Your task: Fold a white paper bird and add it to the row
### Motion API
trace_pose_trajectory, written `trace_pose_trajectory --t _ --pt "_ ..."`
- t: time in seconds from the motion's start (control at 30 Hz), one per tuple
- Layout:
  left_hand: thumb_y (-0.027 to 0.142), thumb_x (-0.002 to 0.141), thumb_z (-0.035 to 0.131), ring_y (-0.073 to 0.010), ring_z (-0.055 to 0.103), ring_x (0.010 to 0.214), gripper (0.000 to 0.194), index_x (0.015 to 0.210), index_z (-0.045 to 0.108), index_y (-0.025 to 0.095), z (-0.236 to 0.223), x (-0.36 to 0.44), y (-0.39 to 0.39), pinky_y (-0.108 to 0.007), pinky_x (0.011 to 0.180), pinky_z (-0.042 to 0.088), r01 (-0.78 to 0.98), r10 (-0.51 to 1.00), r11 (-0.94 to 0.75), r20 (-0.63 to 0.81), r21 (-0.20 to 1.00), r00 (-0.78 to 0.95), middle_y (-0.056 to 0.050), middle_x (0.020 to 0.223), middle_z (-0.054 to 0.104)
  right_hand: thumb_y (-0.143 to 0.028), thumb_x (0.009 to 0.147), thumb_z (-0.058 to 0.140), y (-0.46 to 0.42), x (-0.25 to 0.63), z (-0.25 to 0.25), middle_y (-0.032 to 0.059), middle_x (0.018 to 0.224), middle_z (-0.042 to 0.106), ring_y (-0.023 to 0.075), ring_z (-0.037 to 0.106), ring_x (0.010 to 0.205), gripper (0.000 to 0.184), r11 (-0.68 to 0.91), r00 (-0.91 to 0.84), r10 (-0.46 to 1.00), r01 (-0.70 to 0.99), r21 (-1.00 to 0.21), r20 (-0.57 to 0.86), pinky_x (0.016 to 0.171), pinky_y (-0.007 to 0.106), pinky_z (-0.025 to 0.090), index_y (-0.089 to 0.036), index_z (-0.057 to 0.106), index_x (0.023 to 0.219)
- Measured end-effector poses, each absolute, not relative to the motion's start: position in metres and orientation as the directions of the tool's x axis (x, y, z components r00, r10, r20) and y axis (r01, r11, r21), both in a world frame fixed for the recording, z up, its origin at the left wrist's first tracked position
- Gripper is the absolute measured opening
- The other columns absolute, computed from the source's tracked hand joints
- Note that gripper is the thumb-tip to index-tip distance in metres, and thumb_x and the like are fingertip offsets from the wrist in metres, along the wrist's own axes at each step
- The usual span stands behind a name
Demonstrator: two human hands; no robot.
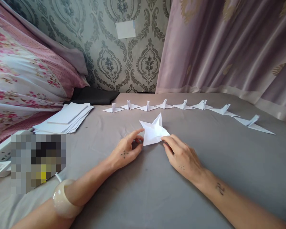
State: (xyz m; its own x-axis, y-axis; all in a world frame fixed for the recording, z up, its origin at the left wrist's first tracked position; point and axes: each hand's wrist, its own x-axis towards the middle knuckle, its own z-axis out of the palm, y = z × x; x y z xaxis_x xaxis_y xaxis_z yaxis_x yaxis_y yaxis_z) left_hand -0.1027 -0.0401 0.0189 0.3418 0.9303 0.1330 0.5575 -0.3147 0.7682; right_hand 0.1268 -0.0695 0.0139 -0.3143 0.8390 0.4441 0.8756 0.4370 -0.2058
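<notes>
A piece of folded white paper (153,135) with several spread points is between my hands, just above or on the grey sheet. My left hand (128,148) is at its left edge, with the index fingertip on the paper and the other fingers curled in. The thumb tip lies close to the lower left corner. At the lower right edge my right hand (181,154) pinches the paper between thumb and fingers. Behind it, several folded paper birds (147,107) stand in a curved row that runs to the right, each with upright parts and flat points to the sides.
A stack of white paper (66,117) lies to the left, near a black folded item (95,95). A white power strip (3,152) and a blurred-out object (39,162) are at the left edge. Patterned wall, pink curtain (219,47) and floral cloth (19,70) bound the grey sheet (138,190).
</notes>
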Motion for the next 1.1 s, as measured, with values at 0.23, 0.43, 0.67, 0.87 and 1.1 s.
trace_pose_trajectory --t 0.23,0.43,0.67,0.87,1.1 --pt "0.036 0.076 0.070 -0.0249 0.061 0.106 0.063 0.133 0.046 0.027 0.017 -0.103 -0.038 -0.041 0.097 0.044 0.486 0.943 -0.236 0.079 0.842 0.323 -0.007 0.116 0.068 -0.019 0.094 0.042 -0.078 0.123 0.014 0.0009 0.081 0.068 0.0142 0.064 0.068 0.020 0.382 -0.215 0.865 0.867 -0.320 0.453 0.059 0.026 0.039 -0.020 0.062 0.096" --pt "0.036 0.077 0.069 -0.0270 0.061 0.110 0.058 0.132 0.049 0.028 0.016 -0.101 -0.038 -0.041 0.097 0.046 0.492 0.949 -0.212 0.057 0.844 0.310 -0.007 0.118 0.067 -0.015 0.091 0.041 -0.070 0.131 0.022 0.0019 0.102 0.065 0.0129 0.060 0.061 0.047 0.340 -0.204 0.855 0.915 -0.217 0.478 0.050 0.027 0.032 -0.026 0.042 0.136" --pt "0.037 0.076 0.069 -0.0281 0.058 0.115 0.055 0.128 0.052 0.027 0.021 -0.099 -0.035 -0.045 0.102 0.042 0.454 0.944 -0.203 0.051 0.868 0.325 -0.007 0.120 0.067 -0.018 0.095 0.039 -0.066 0.135 0.021 0.0022 0.091 0.067 0.0157 0.064 0.072 0.027 0.306 -0.226 0.904 0.935 -0.181 0.362 0.053 0.027 0.029 -0.024 0.059 0.111" --pt "0.033 0.073 0.076 -0.0270 0.058 0.117 0.065 0.130 0.047 0.024 0.025 -0.081 -0.036 -0.047 0.104 0.039 0.343 0.934 -0.120 -0.012 0.932 0.358 -0.011 0.128 0.062 -0.023 0.094 0.044 -0.073 0.130 0.020 0.0008 0.074 0.071 0.0169 0.065 0.062 0.019 0.187 -0.097 0.916 0.962 -0.200 0.390 0.051 0.028 0.021 -0.023 0.062 0.093" --pt "0.038 0.077 0.072 -0.0238 0.066 0.098 0.039 0.104 0.059 0.015 0.027 -0.033 -0.034 -0.036 0.088 0.050 0.071 0.965 0.027 -0.044 0.997 0.257 -0.010 0.102 0.072 -0.023 0.095 0.042 -0.078 0.124 0.022 0.0024 0.068 0.072 0.0177 0.066 0.056 0.022 0.127 -0.029 0.907 0.970 -0.206 0.419 0.050 0.030 0.017 -0.021 0.062 0.087"
